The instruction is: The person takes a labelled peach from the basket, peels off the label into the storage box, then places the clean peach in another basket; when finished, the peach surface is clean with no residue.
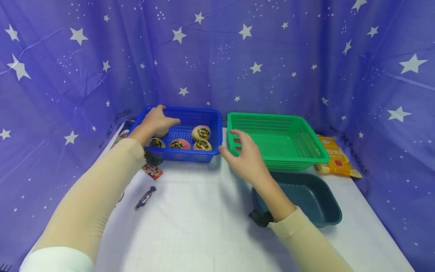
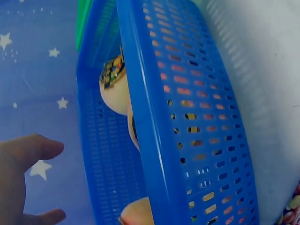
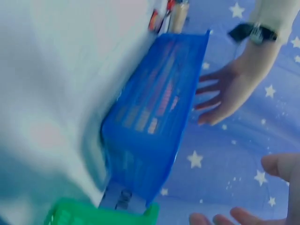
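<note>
My left hand [image 1: 158, 121] hovers over the left part of a blue basket [image 1: 176, 154], with thumb and fingers spread and nothing between them. Inside that basket lie several round cream and pink pieces, such as a pink one [image 1: 180, 144] and a cream one [image 1: 201, 132], each with a dark and gold patterned label. Near the basket's right front corner, my right hand [image 1: 248, 158] hangs in the air, fingers apart and holding nothing. It overlaps the left side of a green basket [image 1: 276, 161] in the head view.
A dark teal basin [image 1: 306, 200] stands in front of the green basket. At the far right lies a yellow-orange packet [image 1: 336, 158]. A purple-wrapped candy [image 1: 145, 198] and a small red packet [image 1: 152, 171] lie left. A starry purple curtain [image 1: 217, 56] encloses the table.
</note>
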